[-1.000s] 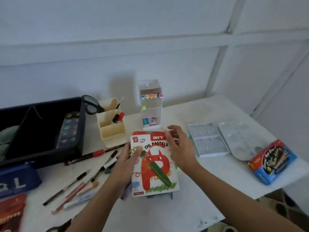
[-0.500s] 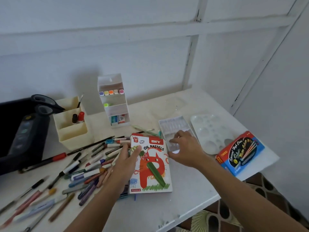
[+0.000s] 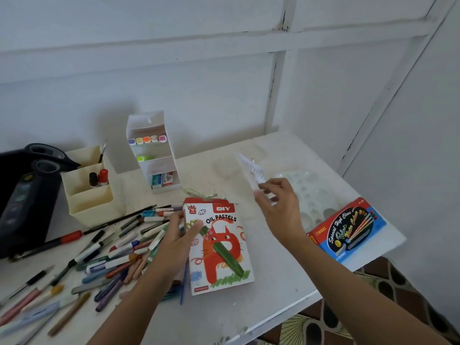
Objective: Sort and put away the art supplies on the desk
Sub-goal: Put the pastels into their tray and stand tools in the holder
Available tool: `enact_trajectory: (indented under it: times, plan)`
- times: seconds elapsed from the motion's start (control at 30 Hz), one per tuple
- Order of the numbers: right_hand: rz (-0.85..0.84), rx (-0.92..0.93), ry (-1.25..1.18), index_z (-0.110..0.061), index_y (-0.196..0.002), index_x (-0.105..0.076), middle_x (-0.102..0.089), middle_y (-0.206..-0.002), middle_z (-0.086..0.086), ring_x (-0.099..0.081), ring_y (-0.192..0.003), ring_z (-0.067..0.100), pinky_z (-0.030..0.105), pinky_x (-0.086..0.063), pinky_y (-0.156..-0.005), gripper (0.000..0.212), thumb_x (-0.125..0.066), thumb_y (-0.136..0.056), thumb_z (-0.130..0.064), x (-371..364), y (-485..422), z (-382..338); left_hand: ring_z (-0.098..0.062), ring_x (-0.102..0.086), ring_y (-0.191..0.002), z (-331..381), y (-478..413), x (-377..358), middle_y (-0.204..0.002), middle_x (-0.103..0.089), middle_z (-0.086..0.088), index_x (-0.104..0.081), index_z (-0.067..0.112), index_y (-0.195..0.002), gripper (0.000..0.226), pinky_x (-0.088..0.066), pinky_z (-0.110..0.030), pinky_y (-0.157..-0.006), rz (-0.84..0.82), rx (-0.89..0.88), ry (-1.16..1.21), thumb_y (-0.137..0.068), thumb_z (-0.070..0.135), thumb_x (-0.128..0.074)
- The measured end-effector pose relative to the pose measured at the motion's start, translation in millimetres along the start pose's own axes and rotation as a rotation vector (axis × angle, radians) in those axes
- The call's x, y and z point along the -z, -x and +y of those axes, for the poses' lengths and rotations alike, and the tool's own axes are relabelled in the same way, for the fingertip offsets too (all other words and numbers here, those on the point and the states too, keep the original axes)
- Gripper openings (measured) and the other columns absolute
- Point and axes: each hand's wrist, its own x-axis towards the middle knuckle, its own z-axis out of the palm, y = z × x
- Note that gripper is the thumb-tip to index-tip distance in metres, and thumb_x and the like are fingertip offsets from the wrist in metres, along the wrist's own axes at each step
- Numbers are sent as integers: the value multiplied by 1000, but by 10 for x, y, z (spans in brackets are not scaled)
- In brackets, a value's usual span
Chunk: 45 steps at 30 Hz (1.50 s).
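The oil pastels box [image 3: 220,247], white with a red cat, lies on the white desk [image 3: 273,282]. My left hand [image 3: 178,241] holds its left edge, thumb on the cover. My right hand [image 3: 276,207] pinches a clear plastic pastel tray [image 3: 251,171] and lifts it tilted off the desk. Loose pens, markers and pastels [image 3: 107,255] are scattered to the left of the box.
A cream pen holder [image 3: 87,195] and a white tiered marker stand [image 3: 151,155] stand at the back. A round white palette [image 3: 306,192] and a blue water-colour box [image 3: 348,230] lie at the right edge. A black bin [image 3: 15,195] sits at the far left.
My right hand went from the pastels box to the clear tray, took hold of it and raised it off the desk. The view swung to the right.
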Motion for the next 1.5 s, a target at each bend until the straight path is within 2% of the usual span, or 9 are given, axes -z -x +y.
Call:
enact_trajectory:
  times: [0.13,0.43,0.63,0.77,0.83,0.93,1.13,1.4,1.5]
  plan:
    - [76,-98,-182,-9,-99,-72,-60,-110,-1,-59,-87,-10,6,-47,-65,15,-65,-96,-22,147,-113,-78,-20,-78,-82,108,-121,-321,-95,-80,0,-46,36,-130,33,-63,-38,-69,-96,-47,-58,-101,34,-61]
    - [39,-105,-204,-16,-101,-67,-62,-112,-4,-66,-96,15,24,-59,-78,16,-63,-96,-31,212,-170,-28,-10,-77,-69,184,-511,-845,-98,-74,8,-45,26,-141,48,-64,-31,-59,-57,-69,-314,-99,44,-61]
    - [-75,-24,-226,-13,-94,-70,-59,-103,-6,-66,-99,19,33,-62,-75,11,-67,-94,-24,128,-26,15,-20,-67,-117,108,-473,-876,-143,-60,0,-41,23,-150,57,-60,-37,-91,50,-233,-668,-101,50,-53]
    - [-103,145,-138,-14,-97,-72,-56,-101,-10,-61,-99,8,22,-57,-81,8,-70,-92,-19,62,54,18,-17,-67,-114,123,-451,-835,-152,-51,-3,-49,28,-125,24,-54,-17,-64,31,-253,-828,-104,39,-53]
    - [-126,262,-78,-8,-99,-73,-56,-101,-6,-59,-97,6,16,-53,-82,12,-72,-91,-16,30,93,15,-19,-59,-129,119,-442,-774,-167,-27,-2,-51,27,-136,31,-52,-16,-70,0,-276,-846,-105,31,-54]
    - [-178,394,11,-5,-98,-74,-57,-99,-3,-60,-92,9,20,-54,-82,14,-73,-91,-17,-29,147,-12,-21,-46,-142,119,-385,-620,-165,-31,-3,-46,18,-151,47,-47,-34,-109,-3,-320,-672,-106,26,-53]
    - [-253,483,-7,-10,-92,-77,-60,-94,-6,-58,-89,7,12,-47,-76,12,-78,-86,-20,-125,181,-216,-25,-73,-108,276,-295,-140,-114,-76,-13,-64,10,-124,27,-58,-38,-96,-73,-103,280,-106,27,-53]
    - [-680,658,-68,-10,-94,-78,-61,-97,-6,-58,-91,7,21,-50,-77,19,-77,-86,-27,-502,413,-656,-34,-73,-98,259,-75,487,-119,-73,-21,-60,8,-134,36,-62,-41,-72,-221,1,295,-100,22,-62]
    - [-773,656,-126,-10,-95,-78,-62,-97,-3,-60,-91,10,30,-53,-79,20,-79,-85,-28,-726,528,-789,-37,-72,-104,123,58,800,-120,-73,-18,-58,15,-136,34,-59,-50,-87,-131,-41,297,-102,17,-58]
